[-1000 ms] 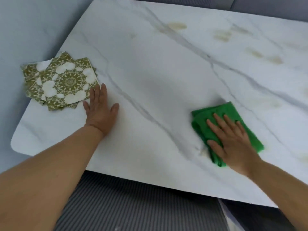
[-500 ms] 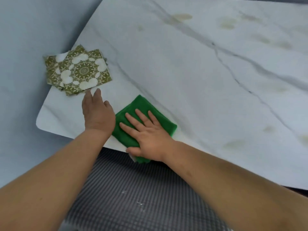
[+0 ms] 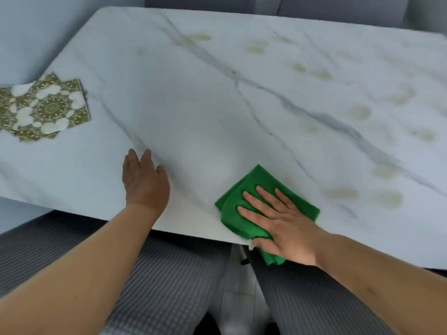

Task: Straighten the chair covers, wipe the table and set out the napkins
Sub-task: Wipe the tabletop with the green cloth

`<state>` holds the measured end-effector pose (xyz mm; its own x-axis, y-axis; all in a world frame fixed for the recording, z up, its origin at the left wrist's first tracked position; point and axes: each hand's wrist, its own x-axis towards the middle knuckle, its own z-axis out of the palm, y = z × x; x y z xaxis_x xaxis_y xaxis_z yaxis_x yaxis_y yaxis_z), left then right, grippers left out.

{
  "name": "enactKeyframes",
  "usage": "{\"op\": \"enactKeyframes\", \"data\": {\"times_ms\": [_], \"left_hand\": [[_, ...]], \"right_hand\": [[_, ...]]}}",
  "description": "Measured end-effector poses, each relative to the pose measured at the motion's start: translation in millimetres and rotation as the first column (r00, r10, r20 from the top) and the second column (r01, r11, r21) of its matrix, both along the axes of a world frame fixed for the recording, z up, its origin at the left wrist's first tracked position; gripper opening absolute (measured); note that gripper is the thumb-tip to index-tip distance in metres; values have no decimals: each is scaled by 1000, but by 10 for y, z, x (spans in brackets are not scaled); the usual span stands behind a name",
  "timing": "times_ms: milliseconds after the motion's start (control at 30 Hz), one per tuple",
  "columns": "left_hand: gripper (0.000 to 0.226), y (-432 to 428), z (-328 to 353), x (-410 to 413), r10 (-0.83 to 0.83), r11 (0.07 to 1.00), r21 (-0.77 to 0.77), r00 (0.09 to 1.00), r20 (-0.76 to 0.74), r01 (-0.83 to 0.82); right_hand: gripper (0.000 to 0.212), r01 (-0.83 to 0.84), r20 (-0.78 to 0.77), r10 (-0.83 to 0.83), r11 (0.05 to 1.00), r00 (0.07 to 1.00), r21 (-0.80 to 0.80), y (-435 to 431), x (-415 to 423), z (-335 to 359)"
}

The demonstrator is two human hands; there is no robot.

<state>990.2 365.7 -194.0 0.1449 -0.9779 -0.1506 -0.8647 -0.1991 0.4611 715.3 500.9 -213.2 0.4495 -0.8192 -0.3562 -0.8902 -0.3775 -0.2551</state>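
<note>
A white marble table (image 3: 205, 112) fills the view. My right hand (image 3: 283, 223) presses flat, fingers spread, on a folded green cloth (image 3: 242, 204) at the table's near edge; part of the cloth hangs over the edge. My left hand (image 3: 142, 182) rests flat on the tabletop to the left of the cloth, apart from it. A stack of green and white patterned napkins (image 3: 46, 110) lies fanned at the table's left edge. Yellowish stains (image 3: 358, 112) dot the right half of the table.
Two grey waffle-textured chair covers (image 3: 169, 286) sit below the table's near edge, with a gap between them. More grey chair backs (image 3: 314, 8) show beyond the far edge. A pale wall (image 3: 31, 32) runs along the left side.
My right hand has slid the green cloth to the right along the near edge, away from my left hand. My left hand now lies farther from the napkins.
</note>
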Motion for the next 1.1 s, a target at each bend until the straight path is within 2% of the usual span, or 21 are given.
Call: {"op": "enactKeyframes", "data": {"times_ms": [100, 200, 233, 333, 433, 500, 567, 600, 667, 733, 800, 867, 900, 967, 1033, 1100], "left_hand": [[49, 186, 15, -515, -14, 998, -62, 999, -39, 12], [35, 399, 90, -1060, -154, 979, -148, 983, -103, 138], [31, 483, 125, -1254, -209, 975, -110, 968, -143, 194], [29, 678, 206, -1715, -288, 938, 151, 943, -168, 313], [29, 757, 233, -1908, -309, 864, 358, 935, -176, 353], [19, 735, 231, -1912, -270, 841, 412, 933, -239, 349], [10, 686, 245, -1905, -214, 827, 437, 917, -337, 354], [12, 667, 255, -1888, -177, 827, 442, 906, -384, 348], [17, 646, 302, -1862, -42, 823, 462, 848, -529, 329], [22, 575, 412, -1850, 159, 793, 501, 676, -719, 346], [22, 495, 553, -1825, 282, 797, 486, 490, -825, 360], [17, 379, 636, -1759, 298, 835, 440, 401, -866, 331], [15, 329, 666, -1718, 292, 849, 424, 387, -874, 316], [11, 237, 683, -1606, 282, 864, 413, 402, -871, 289], [6, 181, 684, -1507, 293, 861, 436, 445, -846, 261], [16, 192, 667, -1442, 309, 836, 478, 490, -815, 269]], "right_hand": [[64, 48, -15, -48, 998, 999, 32, 134, -623, 61], [66, 52, 42, -55, 996, 998, 79, 140, -929, 162], [65, 77, 72, -83, 993, 994, 85, 152, -948, 228], [62, 286, 114, -282, 958, 953, -15, 223, -795, 384], [67, 434, -9, -435, 898, 900, -75, 266, -507, 436], [47, 466, -41, -471, 880, 881, -95, 240, -402, 413], [26, 582, 82, -577, 812, 812, -50, 226, -448, 445], [19, 656, 186, -647, 755, 740, 16, 222, -487, 485], [9, 761, 364, -773, 612, 520, 213, 236, -584, 593], [4, 807, 499, -833, 457, 240, 374, 199, -664, 707], [7, 769, 613, -786, 346, -75, 538, 167, -718, 805], [11, 654, 629, -679, 285, -379, 701, 107, -772, 883], [14, 599, 607, -628, 266, -487, 755, 81, -804, 903], [19, 535, 563, -541, 228, -625, 813, 26, -865, 915], [22, 515, 541, -466, 196, -700, 835, 4, -940, 904], [23, 504, 523, -412, 165, -746, 848, 36, -1005, 894]]}}
